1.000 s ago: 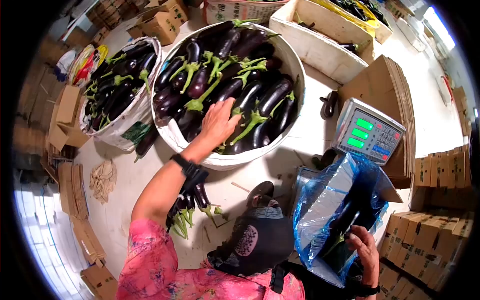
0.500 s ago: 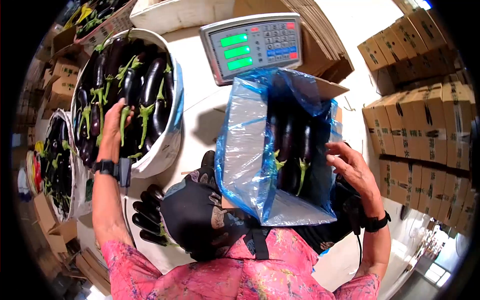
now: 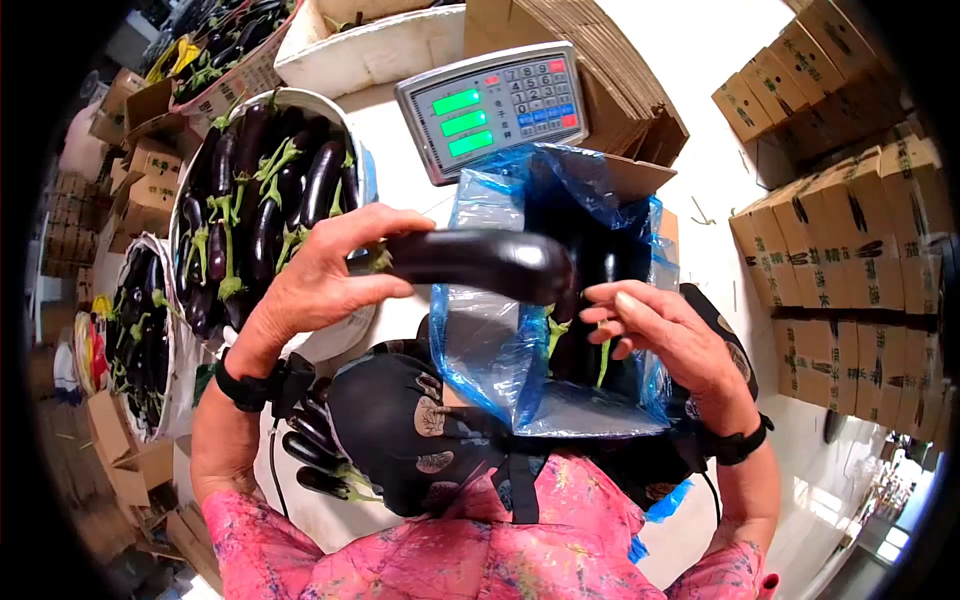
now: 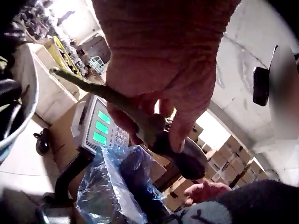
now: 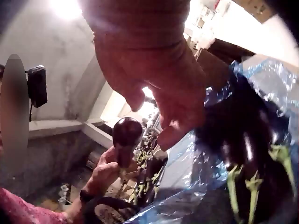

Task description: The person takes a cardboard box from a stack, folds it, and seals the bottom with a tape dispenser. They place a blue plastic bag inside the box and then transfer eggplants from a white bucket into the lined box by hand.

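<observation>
My left hand (image 3: 325,275) grips a dark purple eggplant (image 3: 480,262) by its green stem end, and the eggplant lies level in the air over the left side of a lined box. In the left wrist view its long stem (image 4: 93,88) sticks out past the hand. At the blunt end of the eggplant, my right hand (image 3: 675,335) hovers above the box's right side with loosely bent fingers and nothing in them. Inside the blue plastic liner (image 3: 475,350) lie several eggplants (image 5: 252,144), stems toward the person. The held eggplant hides part of them.
A digital scale display (image 3: 500,110) with green readouts stands behind the box. To the left is a white tub (image 3: 372,190) heaped with eggplants, with a second full sack (image 3: 165,330) beyond it. Several eggplants (image 3: 312,440) lie on the floor by the knee. Stacked cartons (image 3: 850,240) line the right side.
The left hand first reached into the tub and touched eggplants there; now it has brought one out, rightward to the box. The right hand has shifted slightly left, and the view has turned toward the box.
</observation>
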`<state>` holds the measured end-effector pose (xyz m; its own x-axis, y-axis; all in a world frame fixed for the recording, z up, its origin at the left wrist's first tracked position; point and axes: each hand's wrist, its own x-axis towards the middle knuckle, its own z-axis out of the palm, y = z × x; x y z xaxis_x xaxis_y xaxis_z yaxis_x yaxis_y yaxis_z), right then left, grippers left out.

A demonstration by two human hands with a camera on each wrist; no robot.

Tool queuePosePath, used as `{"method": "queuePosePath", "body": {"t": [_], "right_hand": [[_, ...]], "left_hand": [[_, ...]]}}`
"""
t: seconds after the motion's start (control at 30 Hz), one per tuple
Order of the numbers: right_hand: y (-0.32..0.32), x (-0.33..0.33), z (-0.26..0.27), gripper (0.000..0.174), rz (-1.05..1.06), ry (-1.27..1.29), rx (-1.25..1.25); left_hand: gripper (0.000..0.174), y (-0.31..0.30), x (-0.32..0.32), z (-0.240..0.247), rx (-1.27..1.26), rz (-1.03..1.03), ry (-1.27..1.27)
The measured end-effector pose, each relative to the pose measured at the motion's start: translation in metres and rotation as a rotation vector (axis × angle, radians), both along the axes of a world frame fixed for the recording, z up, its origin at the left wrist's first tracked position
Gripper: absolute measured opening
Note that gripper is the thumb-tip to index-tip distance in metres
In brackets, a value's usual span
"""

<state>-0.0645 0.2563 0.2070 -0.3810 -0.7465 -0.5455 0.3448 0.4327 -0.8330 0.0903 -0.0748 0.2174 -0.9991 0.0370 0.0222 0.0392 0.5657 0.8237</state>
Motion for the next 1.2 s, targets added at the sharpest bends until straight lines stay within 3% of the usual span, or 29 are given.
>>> {"method": "queuePosePath", "body": {"t": [0.13, 0.27, 0.37, 0.5, 0.57, 0.63, 0.7, 0.77, 0.87, 1.0, 1.1, 1.2], "right_hand": [[-0.015, 0.006, -0.022, 0.051, -0.013, -0.358, -0.242], [-0.023, 0.012, -0.022, 0.057, 0.036, -0.344, -0.218], [-0.014, 0.014, -0.019, 0.061, 0.065, -0.128, -0.214], [0.01, 0.008, -0.013, 0.06, 0.127, -0.039, -0.238], [0.028, -0.003, -0.013, 0.04, 0.157, 0.028, -0.146], [0.04, -0.014, -0.015, 0.032, 0.161, 0.144, -0.017], [0.049, -0.012, -0.017, 0.033, 0.061, 0.462, 0.129], [0.058, -0.015, -0.026, 0.032, 0.055, 0.545, 0.089], [0.055, -0.015, -0.012, 0.028, 0.217, 0.58, 0.182], [0.059, -0.013, -0.037, 0.026, 0.333, 0.796, 0.025], [0.055, -0.012, -0.055, 0.024, 0.437, 1.041, -0.028], [0.053, -0.01, -0.074, 0.028, 0.594, 1.164, 0.101]], "left_hand": [[0.054, 0.02, -0.012, 0.002, -0.063, -0.155, 0.144], [0.059, 0.029, -0.021, -0.006, -0.282, -0.197, 0.273], [0.063, 0.039, -0.028, -0.011, -0.472, -0.233, 0.262], [0.063, 0.055, -0.045, -0.001, -0.479, -0.357, 0.194], [0.055, 0.068, -0.057, 0.0, -0.479, -0.455, 0.205], [0.049, 0.081, -0.07, -0.008, -0.555, -0.555, 0.216], [0.043, 0.094, -0.086, -0.028, -0.564, -0.627, 0.292], [0.042, 0.107, -0.102, -0.05, -0.553, -0.687, 0.345], [0.039, 0.129, -0.121, -0.076, -0.518, -0.782, 0.272], [0.035, 0.162, -0.149, -0.13, -0.551, -0.87, 0.244], [0.023, 0.186, -0.163, -0.175, -0.467, -0.741, 0.585], [0.017, 0.191, -0.164, -0.201, -0.414, -0.578, 0.668]]}}
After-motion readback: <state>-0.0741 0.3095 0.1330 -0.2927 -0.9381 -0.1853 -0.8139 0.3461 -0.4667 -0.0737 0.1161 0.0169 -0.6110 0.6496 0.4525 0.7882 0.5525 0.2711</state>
